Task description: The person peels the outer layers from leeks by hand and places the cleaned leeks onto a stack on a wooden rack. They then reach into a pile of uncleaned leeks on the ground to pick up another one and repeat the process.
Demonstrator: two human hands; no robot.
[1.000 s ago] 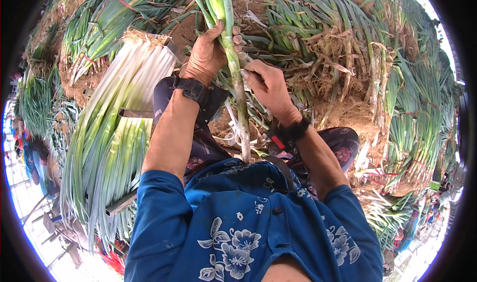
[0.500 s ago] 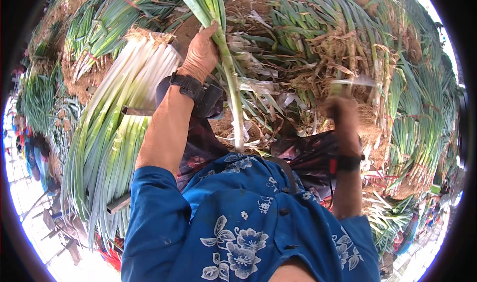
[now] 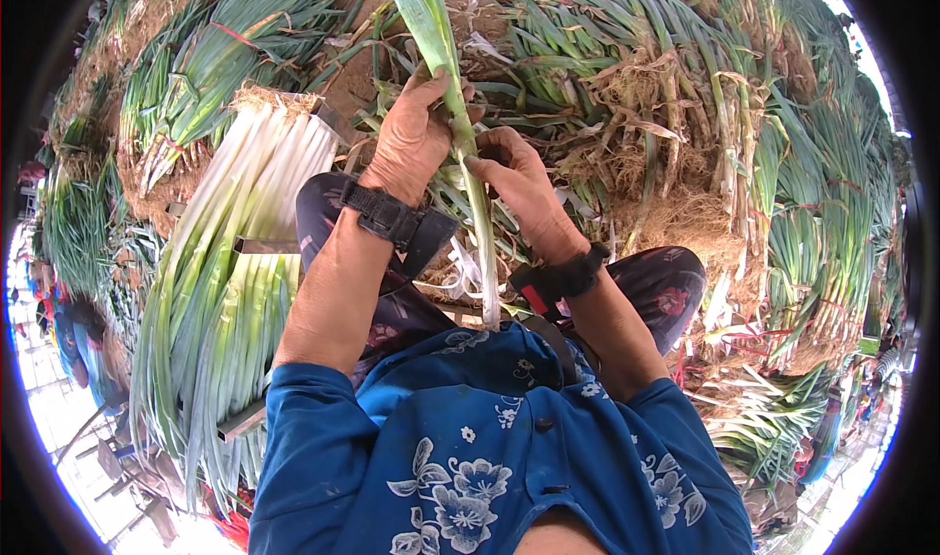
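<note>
A long green onion (image 3: 479, 224) runs upright before me, green leaves at the far end and pale stem end close to my shirt. My left hand (image 3: 413, 132) is wrapped round it where the leaves meet the stem. Just below, my right hand (image 3: 532, 193) pinches the stem between thumb and fingers, where loose outer skin seems to be. The stem's lower end meets the front of my blue shirt. To my left lies a thick stack of clean, white-stemmed green onions (image 3: 230, 232), roots pointing away from me.
Metal bars (image 3: 266, 246) hold the stack at its side. Uncleaned, root-covered green onions (image 3: 666, 115) are heaped ahead and to the right. Tied bundles (image 3: 230, 41) lie at the far left. Pale peeled scraps (image 3: 460, 266) litter the ground between my knees.
My right hand has come in from the far right, where it was blurred with something pale above it, and now grips the stem. The left hand has moved slightly nearer me.
</note>
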